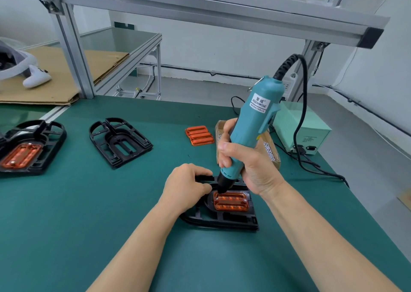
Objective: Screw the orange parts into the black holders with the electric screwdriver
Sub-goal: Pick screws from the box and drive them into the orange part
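Note:
A black holder (pixel 224 221) lies on the green mat in front of me with an orange part (pixel 230 201) seated in it. My right hand (pixel 246 165) grips the teal electric screwdriver (pixel 253 125), held nearly upright, its black tip down at the orange part's far left corner. My left hand (pixel 185 186) rests on the holder's far left edge with its fingers curled over it, right beside the tip. An empty black holder (pixel 120 141) lies further back on the left. Another holder (pixel 33 147) at the far left carries an orange part (pixel 21 156). Spare orange parts (pixel 199 135) are stacked behind the screwdriver.
A small cardboard box (pixel 270 149) lies behind my right hand. The pale green power supply (pixel 304 131) stands at the back right, its black cable (pixel 320 169) trailing over the mat. An aluminium frame post (pixel 75 53) rises at the back left, beside flat cardboard (pixel 55 80).

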A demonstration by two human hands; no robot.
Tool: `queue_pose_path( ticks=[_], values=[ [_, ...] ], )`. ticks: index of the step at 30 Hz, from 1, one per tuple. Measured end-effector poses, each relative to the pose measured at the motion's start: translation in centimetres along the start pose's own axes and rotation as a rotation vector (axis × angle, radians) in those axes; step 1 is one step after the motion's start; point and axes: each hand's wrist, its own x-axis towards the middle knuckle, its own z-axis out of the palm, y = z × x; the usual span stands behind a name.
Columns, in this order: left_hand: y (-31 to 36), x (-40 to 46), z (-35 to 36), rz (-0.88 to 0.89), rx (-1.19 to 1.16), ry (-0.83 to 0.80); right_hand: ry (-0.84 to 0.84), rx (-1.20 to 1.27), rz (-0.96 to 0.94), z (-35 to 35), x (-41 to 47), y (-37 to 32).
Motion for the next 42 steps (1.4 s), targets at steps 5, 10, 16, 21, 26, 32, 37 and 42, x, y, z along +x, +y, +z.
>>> queue_pose_path(
  ticks=[5, 10, 16, 21, 26, 32, 37, 42],
  values=[
    [-0.1, -0.1, 0.0, -0.014, -0.013, -0.003, 0.025, -0.028, 0.005, 0.6, 0.2, 0.3],
    [-0.1, -0.1, 0.0, -0.001, -0.011, -0.011, -0.053, -0.03, 0.009, 0.9, 0.3, 0.3],
    [0.0, -0.1, 0.0, -0.028, -0.023, -0.012, 0.003, 0.036, 0.046, 0.1, 0.2, 0.3],
    [0.0, -0.1, 0.1, -0.037, -0.019, -0.009, 0.09, 0.05, 0.051, -0.2, 0.0, 0.3],
    [0.1, -0.1, 0.0, -0.033, -0.004, -0.01, 0.013, 0.016, 0.037, 0.0, 0.0, 0.0],
    [0.0, -0.1, 0.0, -0.037, -0.004, 0.002, 0.134, 0.037, -0.03, -0.3, -0.3, -0.7],
    [0.0, 0.0, 0.0, -0.029, 0.006, -0.005, 0.419, -0.013, -0.073, -3.0, -0.7, -3.0],
    [-0.1, 0.0, 0.0, -0.028, -0.009, -0.001, 0.759, -0.252, -0.141, -6.8, -1.4, -5.1]
  ],
)
